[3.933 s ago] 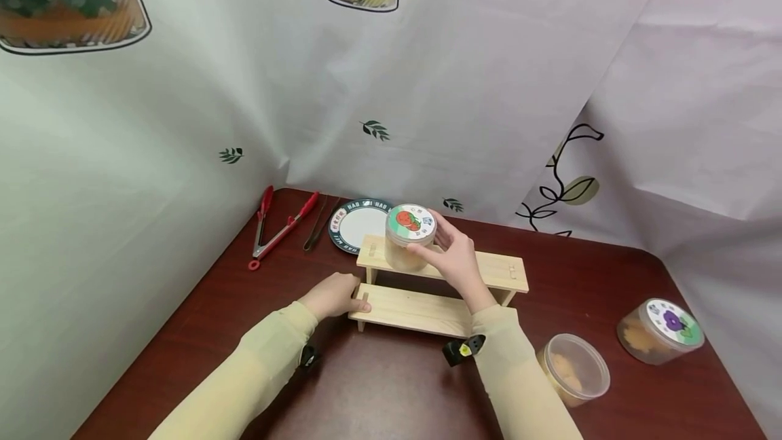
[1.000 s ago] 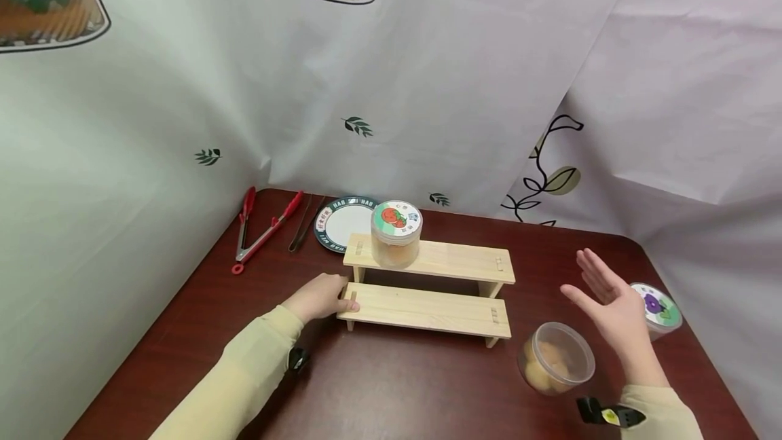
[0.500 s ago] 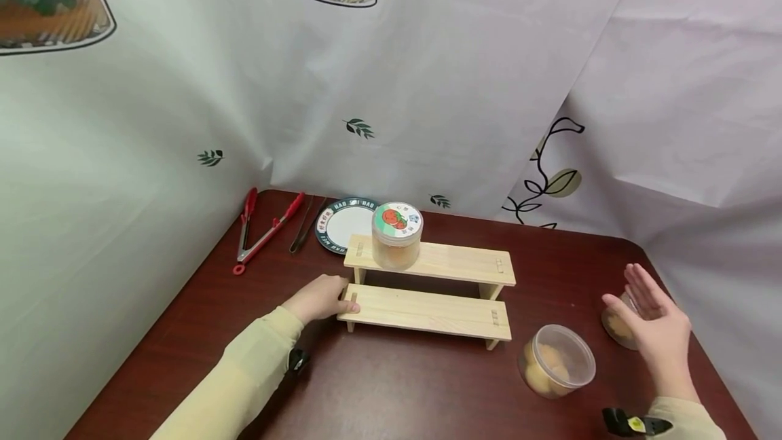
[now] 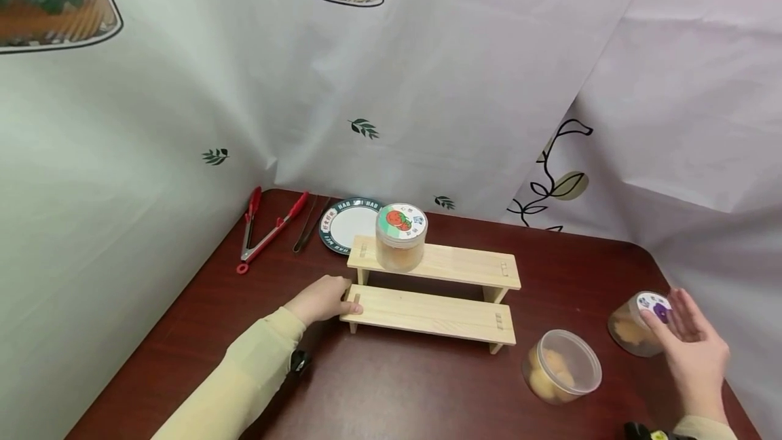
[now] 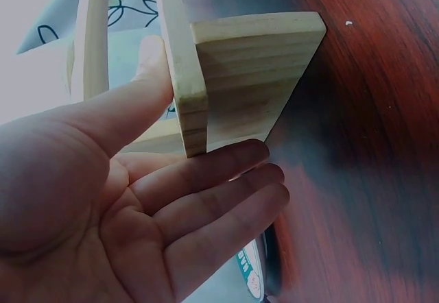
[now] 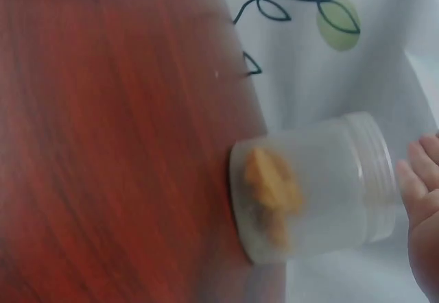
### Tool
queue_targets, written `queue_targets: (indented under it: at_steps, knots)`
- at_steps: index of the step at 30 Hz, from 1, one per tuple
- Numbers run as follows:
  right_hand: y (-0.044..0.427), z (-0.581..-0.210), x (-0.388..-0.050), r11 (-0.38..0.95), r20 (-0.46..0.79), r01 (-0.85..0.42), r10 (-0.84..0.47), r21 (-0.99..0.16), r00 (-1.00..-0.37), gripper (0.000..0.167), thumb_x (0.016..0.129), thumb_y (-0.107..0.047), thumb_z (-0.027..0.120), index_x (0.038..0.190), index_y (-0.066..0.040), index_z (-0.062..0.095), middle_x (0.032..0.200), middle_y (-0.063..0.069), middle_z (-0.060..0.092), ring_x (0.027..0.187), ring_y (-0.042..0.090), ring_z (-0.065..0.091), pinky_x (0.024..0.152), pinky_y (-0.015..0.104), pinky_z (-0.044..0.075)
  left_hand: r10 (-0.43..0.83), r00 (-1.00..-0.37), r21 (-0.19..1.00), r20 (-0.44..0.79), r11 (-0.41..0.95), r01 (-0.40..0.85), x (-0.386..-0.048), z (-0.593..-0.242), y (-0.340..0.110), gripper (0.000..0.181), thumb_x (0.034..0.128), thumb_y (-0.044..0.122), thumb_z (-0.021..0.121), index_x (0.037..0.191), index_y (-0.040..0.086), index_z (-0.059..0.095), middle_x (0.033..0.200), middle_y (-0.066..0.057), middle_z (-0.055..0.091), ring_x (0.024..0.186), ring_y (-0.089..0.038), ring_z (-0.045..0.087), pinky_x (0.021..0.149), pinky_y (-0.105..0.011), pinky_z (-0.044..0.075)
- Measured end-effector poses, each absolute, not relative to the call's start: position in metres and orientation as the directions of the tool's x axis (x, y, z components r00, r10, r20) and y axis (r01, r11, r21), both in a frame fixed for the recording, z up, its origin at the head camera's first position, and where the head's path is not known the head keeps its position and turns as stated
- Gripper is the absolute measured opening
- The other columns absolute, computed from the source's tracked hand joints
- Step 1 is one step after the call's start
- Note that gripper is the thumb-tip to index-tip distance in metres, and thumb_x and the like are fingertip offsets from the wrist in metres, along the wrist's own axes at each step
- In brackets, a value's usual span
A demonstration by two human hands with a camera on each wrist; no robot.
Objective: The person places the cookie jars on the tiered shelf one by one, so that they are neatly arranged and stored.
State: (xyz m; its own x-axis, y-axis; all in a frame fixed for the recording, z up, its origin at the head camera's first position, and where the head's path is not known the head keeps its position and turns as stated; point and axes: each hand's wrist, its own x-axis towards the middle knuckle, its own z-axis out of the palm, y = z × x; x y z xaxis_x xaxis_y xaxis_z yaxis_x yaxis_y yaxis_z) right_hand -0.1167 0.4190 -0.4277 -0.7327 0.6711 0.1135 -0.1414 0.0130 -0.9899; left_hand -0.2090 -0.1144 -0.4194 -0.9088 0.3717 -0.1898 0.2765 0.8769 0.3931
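Observation:
My left hand [image 4: 322, 299] holds the left end of a two-step wooden display stand [image 4: 427, 312], thumb on top of the lower step. In the left wrist view the thumb lies on one face of the board [image 5: 188, 77] and the fingers reach along the other side. My right hand [image 4: 696, 355], fingers fairly straight, is beside a clear lidded jar [image 4: 632, 331] with a purple flower label. The right wrist view shows orange-brown pieces in this jar [image 6: 302, 186]; the fingers are close to its lid, and contact cannot be made out. A strawberry-label jar [image 4: 400, 243] stands on the upper step.
A lidless-looking clear tub [image 4: 562, 367] with round yellowish pieces stands right of the stand. Behind are a blue-rimmed plate [image 4: 334, 236], red-handled tongs [image 4: 271, 233] and thin dark tongs [image 4: 310, 226]. Printed cloth [image 4: 458, 87] borders the table at the back and sides.
Earlier the right hand held the strawberry-label jar over the upper step. It has let go, and the jar stands there. The right hand has moved right to the flower-label jar; the left has stayed.

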Motion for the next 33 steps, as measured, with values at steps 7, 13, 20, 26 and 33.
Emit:
queue_targets:
  at_steps: [7,13,20,26,33]
  knots:
    - [0.433,-0.435,-0.113,-0.008,0.083,-0.129,0.731,-0.992,-0.677,0.068,0.077,0.011,0.070,0.136,-0.016,0.051,0.140,0.001,0.048,0.120,0.000,0.052,0.089,0.007,0.038,0.365,-0.909,0.376,-0.200,0.886,0.273,-0.209,-0.420,-0.114,0.034,0.0802,0.033,0.074,0.091,0.003,0.064,0.066,-0.001,0.053,0.063,-0.015,0.046,0.063,-0.030,0.040]
    - [0.443,-0.440,-0.108,-0.036,0.065,-0.144,0.769,-0.989,-0.636,0.068,0.077,0.011,0.070,0.137,-0.016,0.051,0.141,0.000,0.047,0.124,0.002,0.048,0.090,0.007,0.037,0.370,-0.910,0.370,-0.190,0.885,0.282,-0.209,-0.421,-0.114,0.034,0.0800,0.033,0.075,0.091,0.003,0.064,0.065,0.000,0.052,0.062,-0.015,0.045,0.062,-0.030,0.039]
    - [0.449,-0.450,-0.106,-0.027,0.028,-0.074,0.758,-0.997,-0.652,0.072,0.079,0.008,0.071,0.141,-0.019,0.045,0.147,0.001,0.038,0.132,0.005,0.039,0.093,0.007,0.034,0.354,-0.911,0.378,-0.209,0.889,0.259,-0.209,-0.421,-0.113,0.036,0.0794,0.034,0.075,0.094,0.003,0.065,0.067,0.000,0.053,0.063,-0.015,0.047,0.062,-0.030,0.039]
    - [0.454,-0.464,-0.106,-0.068,-0.030,-0.030,0.737,-0.997,-0.676,0.076,0.080,0.006,0.070,0.144,-0.021,0.038,0.150,0.000,0.030,0.135,0.005,0.033,0.093,0.006,0.033,0.359,-0.911,0.381,-0.204,0.886,0.264,-0.209,-0.421,-0.113,0.036,0.0798,0.034,0.075,0.095,0.003,0.064,0.068,0.000,0.054,0.064,-0.016,0.047,0.063,-0.031,0.040]
    - [0.456,-0.468,-0.108,-0.053,-0.082,0.064,0.750,-0.997,-0.657,0.078,0.080,-0.001,0.073,0.145,-0.020,0.036,0.150,0.002,0.029,0.131,0.003,0.038,0.077,0.000,0.036,0.367,-0.915,0.361,-0.169,0.886,0.289,-0.208,-0.423,-0.114,0.041,0.0802,0.034,0.075,0.101,0.000,0.063,0.076,-0.006,0.061,0.069,-0.017,0.053,0.069,-0.036,0.046]
